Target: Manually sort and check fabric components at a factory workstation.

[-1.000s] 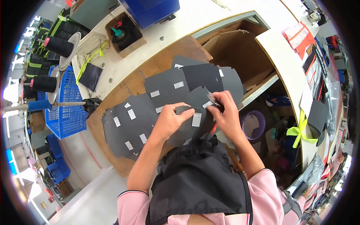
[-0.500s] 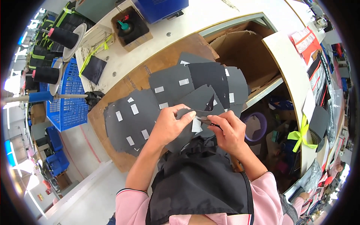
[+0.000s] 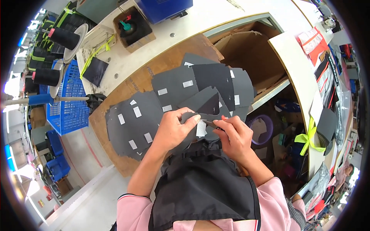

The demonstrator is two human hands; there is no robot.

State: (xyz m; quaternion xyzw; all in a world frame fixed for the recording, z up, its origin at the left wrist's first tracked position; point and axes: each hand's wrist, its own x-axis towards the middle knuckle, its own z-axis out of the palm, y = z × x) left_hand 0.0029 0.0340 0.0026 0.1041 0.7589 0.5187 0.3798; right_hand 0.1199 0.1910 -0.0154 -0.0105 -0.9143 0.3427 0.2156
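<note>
My left hand is closed, thumb over fingers, on the edge of a dark grey fabric piece. A white printed label hangs from that edge, just right of the thumb. In my right hand is a small pair of thread snips, dark at the grip with a metal tip. The tip points left and lies by the label's upper edge; whether it touches is too small to tell. More dark grey pieces with white labels lie overlapped beneath and beyond my hands.
A brown board carries the pieces. Beyond it, the white table holds a small box with a green-topped bottle. An open carton is at right, above a purple tape ring. Thread spools and a blue basket stand left.
The snips' blades look narrower now, and the tip has shifted slightly at the label. A fold in the grey piece beyond my hands has opened wider. Both hands stay nearly in place.
</note>
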